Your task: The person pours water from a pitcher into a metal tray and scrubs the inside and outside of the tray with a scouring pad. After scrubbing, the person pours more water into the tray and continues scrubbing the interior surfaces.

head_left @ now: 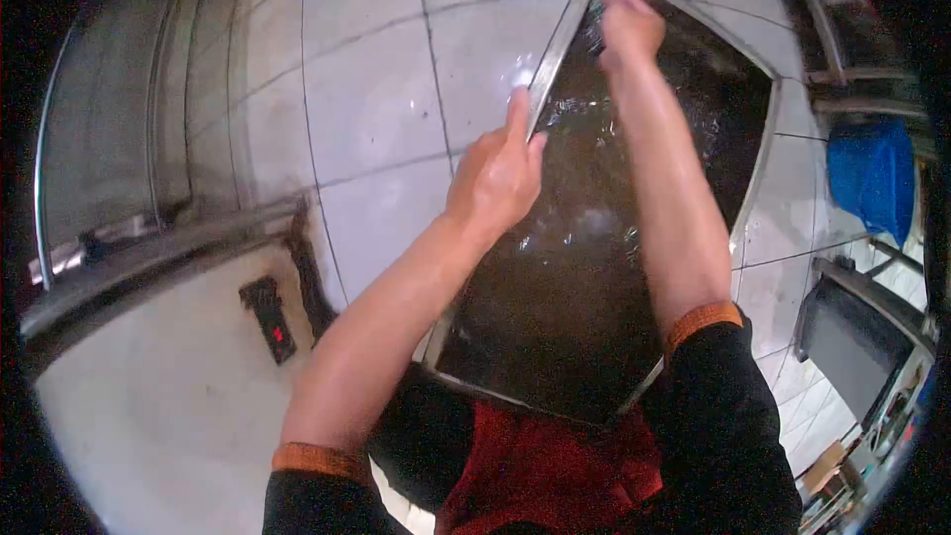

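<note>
A large dark rectangular panel with a thin, light-coloured frame is tilted in front of me, its lower edge close to my lap. Shiny wet-looking patches glint across its surface. My left hand is closed on the panel's left frame edge, thumb and fingers around it. Near the upper corner, my right hand is curled in a fist over the panel's face. Something dark shows beside its fingers, too blurred to name.
White floor tiles with dark joints lie beyond the panel. A pale surface at left bears a small black object with a red mark. At right are a blue container and a grey chair-like object.
</note>
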A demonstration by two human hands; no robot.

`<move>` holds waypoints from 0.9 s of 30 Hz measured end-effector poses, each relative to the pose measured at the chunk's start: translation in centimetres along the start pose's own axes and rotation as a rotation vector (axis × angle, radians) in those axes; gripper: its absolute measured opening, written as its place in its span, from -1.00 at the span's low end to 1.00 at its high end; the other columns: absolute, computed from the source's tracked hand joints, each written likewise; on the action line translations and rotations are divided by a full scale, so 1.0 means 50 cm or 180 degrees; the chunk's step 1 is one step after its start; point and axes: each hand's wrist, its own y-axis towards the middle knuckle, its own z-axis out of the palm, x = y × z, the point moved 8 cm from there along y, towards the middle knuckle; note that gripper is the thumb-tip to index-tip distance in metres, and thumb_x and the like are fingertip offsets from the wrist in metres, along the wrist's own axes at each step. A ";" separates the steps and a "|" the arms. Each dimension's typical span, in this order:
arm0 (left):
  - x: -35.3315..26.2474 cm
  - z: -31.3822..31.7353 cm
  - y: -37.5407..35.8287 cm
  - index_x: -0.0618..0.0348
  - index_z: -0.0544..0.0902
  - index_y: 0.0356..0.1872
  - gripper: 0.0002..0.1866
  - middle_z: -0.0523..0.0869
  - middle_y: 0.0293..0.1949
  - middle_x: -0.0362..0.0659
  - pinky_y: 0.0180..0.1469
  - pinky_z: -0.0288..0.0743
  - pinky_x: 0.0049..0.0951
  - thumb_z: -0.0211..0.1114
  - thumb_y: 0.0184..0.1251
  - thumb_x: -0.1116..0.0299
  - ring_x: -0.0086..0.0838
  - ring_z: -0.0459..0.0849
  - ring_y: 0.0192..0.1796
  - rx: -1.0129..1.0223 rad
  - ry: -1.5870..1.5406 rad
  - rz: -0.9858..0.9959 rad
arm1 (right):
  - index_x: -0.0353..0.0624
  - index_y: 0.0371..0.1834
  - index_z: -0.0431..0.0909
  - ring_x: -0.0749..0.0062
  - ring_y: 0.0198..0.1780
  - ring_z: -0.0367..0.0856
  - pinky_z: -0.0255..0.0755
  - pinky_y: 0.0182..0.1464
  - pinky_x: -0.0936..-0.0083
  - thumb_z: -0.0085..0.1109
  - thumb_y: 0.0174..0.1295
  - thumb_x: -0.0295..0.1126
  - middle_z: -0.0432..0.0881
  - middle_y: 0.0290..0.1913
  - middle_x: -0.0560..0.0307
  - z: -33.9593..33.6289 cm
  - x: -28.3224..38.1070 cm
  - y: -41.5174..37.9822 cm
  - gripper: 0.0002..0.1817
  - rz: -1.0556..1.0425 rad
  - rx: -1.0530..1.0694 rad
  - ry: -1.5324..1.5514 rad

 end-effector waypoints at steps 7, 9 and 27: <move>0.007 -0.006 -0.009 0.37 0.16 0.31 -0.45 0.61 -0.40 0.32 -0.23 0.42 0.11 0.06 0.37 0.36 0.25 0.60 -0.32 -0.0017 -0.0087 0.0126 | -0.14 -0.06 0.62 0.37 -0.40 0.55 0.39 -0.44 0.29 0.19 0.14 -0.36 0.65 -0.30 0.07 0.046 0.049 -0.025 -0.71 0.0274 0.0251 0.0574; 0.003 0.038 -0.037 0.32 0.16 0.33 -0.43 0.61 -0.39 0.34 -0.21 0.43 0.13 0.07 0.38 0.31 0.27 0.59 -0.29 0.0177 -0.0169 -0.0011 | -0.21 -0.08 0.60 0.37 -0.50 0.52 0.35 -0.52 0.31 0.11 0.14 -0.40 0.64 -0.33 0.06 0.003 -0.032 -0.006 -0.72 0.0365 0.0175 -0.0421; 0.015 0.019 -0.002 0.27 0.13 0.35 -0.42 0.63 -0.34 0.32 -0.14 0.43 0.13 0.06 0.39 0.28 0.27 0.59 -0.23 0.0106 -0.0228 -0.0103 | -0.15 -0.11 0.64 0.46 -0.61 0.37 0.19 -0.68 0.44 0.18 0.15 -0.28 0.58 -0.37 0.15 0.041 -0.010 0.044 -0.72 -0.0030 0.0650 -0.0444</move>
